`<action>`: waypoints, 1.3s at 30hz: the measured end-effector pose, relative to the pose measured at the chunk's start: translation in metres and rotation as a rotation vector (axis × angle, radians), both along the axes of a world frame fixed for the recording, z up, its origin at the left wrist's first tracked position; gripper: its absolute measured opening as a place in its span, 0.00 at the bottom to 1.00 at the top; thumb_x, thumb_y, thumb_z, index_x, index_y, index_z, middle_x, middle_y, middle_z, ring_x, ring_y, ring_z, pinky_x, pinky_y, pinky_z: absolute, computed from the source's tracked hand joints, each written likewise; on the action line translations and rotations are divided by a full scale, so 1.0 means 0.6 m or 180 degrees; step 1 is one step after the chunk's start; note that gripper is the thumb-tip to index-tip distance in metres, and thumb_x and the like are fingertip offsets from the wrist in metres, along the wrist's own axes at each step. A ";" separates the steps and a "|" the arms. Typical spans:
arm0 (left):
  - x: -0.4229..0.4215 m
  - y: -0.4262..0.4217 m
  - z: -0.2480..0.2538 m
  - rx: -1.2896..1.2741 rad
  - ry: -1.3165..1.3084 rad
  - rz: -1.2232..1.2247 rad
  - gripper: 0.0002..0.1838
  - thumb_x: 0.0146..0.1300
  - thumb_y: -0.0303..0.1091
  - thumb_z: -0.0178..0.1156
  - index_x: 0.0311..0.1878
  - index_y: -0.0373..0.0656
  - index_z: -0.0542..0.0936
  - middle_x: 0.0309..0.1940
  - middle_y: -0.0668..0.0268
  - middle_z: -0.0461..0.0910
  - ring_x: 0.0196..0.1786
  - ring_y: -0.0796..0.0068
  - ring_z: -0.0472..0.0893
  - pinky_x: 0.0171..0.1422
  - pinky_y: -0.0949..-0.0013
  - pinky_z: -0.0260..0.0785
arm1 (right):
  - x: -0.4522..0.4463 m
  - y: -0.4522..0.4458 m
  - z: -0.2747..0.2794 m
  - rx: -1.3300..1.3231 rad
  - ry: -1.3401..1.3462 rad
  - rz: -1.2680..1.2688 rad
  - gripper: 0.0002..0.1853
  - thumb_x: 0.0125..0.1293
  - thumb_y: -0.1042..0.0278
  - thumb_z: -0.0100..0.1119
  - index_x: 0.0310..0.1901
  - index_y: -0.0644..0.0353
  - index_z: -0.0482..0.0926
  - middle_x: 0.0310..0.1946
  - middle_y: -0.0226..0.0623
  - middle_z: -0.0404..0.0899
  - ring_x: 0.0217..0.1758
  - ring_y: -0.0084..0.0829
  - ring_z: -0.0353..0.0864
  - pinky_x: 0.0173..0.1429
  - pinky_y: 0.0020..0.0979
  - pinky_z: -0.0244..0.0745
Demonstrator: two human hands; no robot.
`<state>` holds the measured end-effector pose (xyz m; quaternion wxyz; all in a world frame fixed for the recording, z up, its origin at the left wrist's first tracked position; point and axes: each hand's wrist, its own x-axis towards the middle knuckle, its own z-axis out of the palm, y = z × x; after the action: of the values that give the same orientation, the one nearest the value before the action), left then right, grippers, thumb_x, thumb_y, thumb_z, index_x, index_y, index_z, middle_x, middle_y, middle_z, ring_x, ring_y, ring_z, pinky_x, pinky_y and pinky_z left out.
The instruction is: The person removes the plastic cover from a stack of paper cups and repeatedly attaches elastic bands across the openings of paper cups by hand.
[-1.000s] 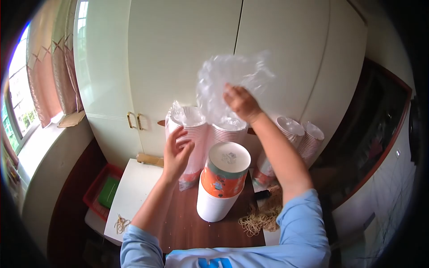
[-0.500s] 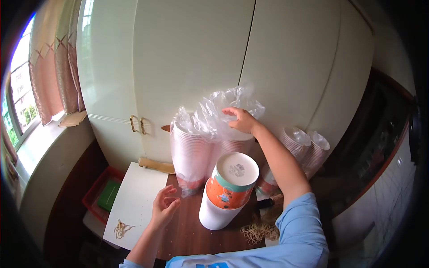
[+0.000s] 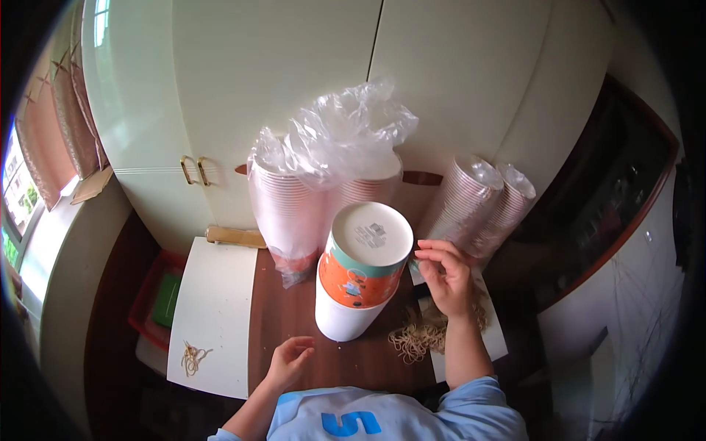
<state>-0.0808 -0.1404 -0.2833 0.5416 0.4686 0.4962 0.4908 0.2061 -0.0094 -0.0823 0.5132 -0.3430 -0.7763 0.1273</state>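
An upside-down paper bucket [image 3: 360,283], orange and green with a pale base facing up, sits over a white cylinder [image 3: 340,320] on the brown table. Just right of its top is my right hand [image 3: 447,278], fingers apart and holding nothing. My left hand [image 3: 290,361] hovers low over the table, left of the white cylinder, empty with its fingers slightly curled and apart. Behind the bucket stand tall stacks of white cups [image 3: 289,213] in clear plastic. A crumpled clear bag [image 3: 349,132] lies across the tops of these stacks.
More wrapped cup stacks [image 3: 471,195] lean at the right rear. Rubber bands [image 3: 415,342] are heaped near my right forearm, and a few [image 3: 193,359] lie on the white board at left. A red crate [image 3: 147,327] stands beyond the board. Cabinet doors rise behind.
My right hand has come down from the clear bag to beside the bucket. The bag has settled onto the stacks. My left hand has moved lower, toward my body. The view has shifted.
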 end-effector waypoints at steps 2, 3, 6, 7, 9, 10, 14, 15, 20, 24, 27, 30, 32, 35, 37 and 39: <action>-0.001 0.019 0.018 0.0093 0.0187 -0.0013 0.17 0.64 0.30 0.63 0.55 0.37 0.76 0.44 0.65 0.80 0.44 0.77 0.81 0.51 0.72 0.74 | -0.004 -0.016 -0.001 0.0105 -0.0249 -0.0143 0.16 0.57 0.66 0.70 0.46 0.61 0.81 0.51 0.43 0.78 0.55 0.41 0.78 0.59 0.38 0.72; -0.003 0.031 0.030 0.0131 0.0284 -0.0016 0.17 0.64 0.30 0.63 0.55 0.37 0.76 0.45 0.65 0.80 0.44 0.77 0.81 0.52 0.72 0.74 | -0.014 -0.021 0.006 0.0194 -0.0440 -0.0156 0.22 0.53 0.63 0.73 0.49 0.58 0.80 0.55 0.43 0.75 0.58 0.43 0.75 0.62 0.41 0.70; 0.007 0.063 0.069 0.0615 0.0363 0.0055 0.22 0.63 0.32 0.65 0.58 0.37 0.73 0.51 0.62 0.77 0.48 0.75 0.79 0.55 0.70 0.72 | -0.049 -0.026 0.030 0.0645 -0.1269 -0.0248 0.23 0.47 0.66 0.75 0.46 0.57 0.80 0.52 0.41 0.76 0.58 0.44 0.75 0.65 0.46 0.67; 0.010 0.075 0.064 0.0661 0.0368 0.0045 0.26 0.62 0.33 0.66 0.61 0.38 0.70 0.55 0.60 0.75 0.51 0.73 0.78 0.57 0.68 0.71 | -0.049 -0.008 0.019 0.0710 -0.1219 -0.0095 0.21 0.46 0.68 0.75 0.43 0.58 0.80 0.49 0.40 0.77 0.56 0.43 0.76 0.63 0.45 0.69; 0.031 0.091 0.061 0.0815 0.0436 0.0194 0.34 0.60 0.34 0.68 0.67 0.39 0.64 0.61 0.57 0.69 0.57 0.69 0.74 0.60 0.64 0.69 | -0.056 0.012 0.017 0.0675 -0.0853 0.0122 0.15 0.46 0.75 0.73 0.36 0.59 0.78 0.40 0.36 0.79 0.47 0.39 0.79 0.53 0.41 0.75; 0.052 0.093 0.064 0.0901 0.0504 0.0368 0.38 0.59 0.34 0.69 0.69 0.39 0.60 0.63 0.56 0.65 0.61 0.66 0.72 0.62 0.63 0.68 | -0.058 0.009 0.016 0.0407 -0.0695 0.0136 0.14 0.46 0.76 0.73 0.34 0.60 0.78 0.37 0.36 0.79 0.42 0.38 0.79 0.45 0.37 0.77; 0.097 0.142 0.018 0.1467 0.0856 0.0543 0.63 0.47 0.51 0.76 0.74 0.35 0.42 0.70 0.43 0.49 0.74 0.46 0.51 0.75 0.49 0.48 | -0.065 0.016 0.033 0.0472 -0.0748 0.0216 0.13 0.47 0.78 0.71 0.34 0.61 0.78 0.35 0.36 0.78 0.41 0.37 0.78 0.41 0.36 0.76; 0.111 0.151 0.027 0.1463 0.1003 0.0697 0.65 0.46 0.54 0.75 0.74 0.35 0.41 0.70 0.41 0.48 0.74 0.44 0.50 0.75 0.48 0.48 | -0.068 0.013 0.041 0.0501 -0.0718 0.0200 0.13 0.47 0.79 0.71 0.35 0.62 0.78 0.35 0.36 0.79 0.41 0.38 0.78 0.41 0.36 0.75; 0.154 0.180 0.060 0.1233 0.1366 0.1002 0.68 0.44 0.63 0.72 0.74 0.36 0.38 0.71 0.36 0.45 0.74 0.38 0.48 0.75 0.46 0.47 | -0.056 -0.011 0.114 0.1060 -0.0559 -0.0193 0.14 0.48 0.80 0.71 0.37 0.62 0.78 0.39 0.37 0.79 0.42 0.36 0.80 0.53 0.37 0.74; 0.172 0.212 0.049 0.1276 0.1365 0.1007 0.69 0.43 0.63 0.73 0.75 0.37 0.39 0.70 0.35 0.45 0.74 0.37 0.47 0.75 0.46 0.47 | -0.003 -0.083 0.172 0.1814 -0.0111 -0.0995 0.12 0.52 0.81 0.68 0.38 0.64 0.79 0.40 0.38 0.80 0.50 0.35 0.79 0.70 0.44 0.61; 0.169 0.227 0.037 0.1450 0.1293 0.0850 0.66 0.46 0.60 0.72 0.74 0.37 0.40 0.71 0.38 0.47 0.74 0.41 0.49 0.75 0.48 0.48 | 0.120 -0.112 0.144 0.1472 0.1120 -0.0804 0.08 0.70 0.77 0.51 0.47 0.70 0.72 0.49 0.44 0.75 0.53 0.31 0.75 0.62 0.34 0.68; 0.150 0.246 0.009 0.1608 0.1163 0.0601 0.61 0.49 0.55 0.72 0.74 0.36 0.44 0.71 0.41 0.50 0.74 0.45 0.52 0.75 0.52 0.51 | 0.209 -0.110 0.077 -0.0132 0.2375 -0.0227 0.14 0.72 0.64 0.52 0.51 0.65 0.71 0.50 0.43 0.76 0.54 0.31 0.75 0.58 0.35 0.70; 0.143 0.253 0.005 0.1546 0.1166 0.0457 0.60 0.50 0.53 0.73 0.74 0.35 0.45 0.70 0.42 0.51 0.74 0.46 0.53 0.75 0.54 0.52 | 0.234 -0.090 -0.002 -0.1226 0.2710 -0.0039 0.17 0.69 0.59 0.55 0.51 0.63 0.74 0.51 0.39 0.78 0.54 0.31 0.76 0.56 0.35 0.73; 0.145 0.262 0.004 0.1566 0.1231 0.0453 0.60 0.49 0.51 0.74 0.74 0.35 0.45 0.69 0.42 0.53 0.73 0.47 0.55 0.75 0.54 0.53 | 0.226 -0.087 -0.145 -0.2240 0.1972 -0.0040 0.19 0.71 0.60 0.49 0.56 0.64 0.75 0.52 0.42 0.78 0.53 0.35 0.79 0.61 0.37 0.73; 0.145 0.258 0.012 0.1323 0.0974 0.0411 0.56 0.49 0.48 0.75 0.73 0.36 0.50 0.69 0.44 0.55 0.72 0.50 0.58 0.72 0.54 0.59 | 0.194 -0.091 -0.243 -0.3042 0.2220 0.0000 0.19 0.71 0.61 0.48 0.58 0.64 0.73 0.54 0.43 0.77 0.54 0.36 0.78 0.61 0.38 0.73; 0.137 0.264 -0.011 0.1012 0.0357 0.0192 0.52 0.52 0.45 0.74 0.73 0.36 0.53 0.69 0.45 0.57 0.70 0.53 0.62 0.68 0.56 0.64 | 0.149 -0.101 -0.335 -0.3773 0.2663 0.0107 0.20 0.71 0.62 0.48 0.59 0.64 0.72 0.56 0.44 0.75 0.56 0.37 0.77 0.62 0.40 0.73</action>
<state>0.0014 0.0179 -0.2901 0.4172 0.5599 0.4556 0.5521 0.2956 -0.0698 -0.2831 0.4931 -0.4742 -0.3208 0.6551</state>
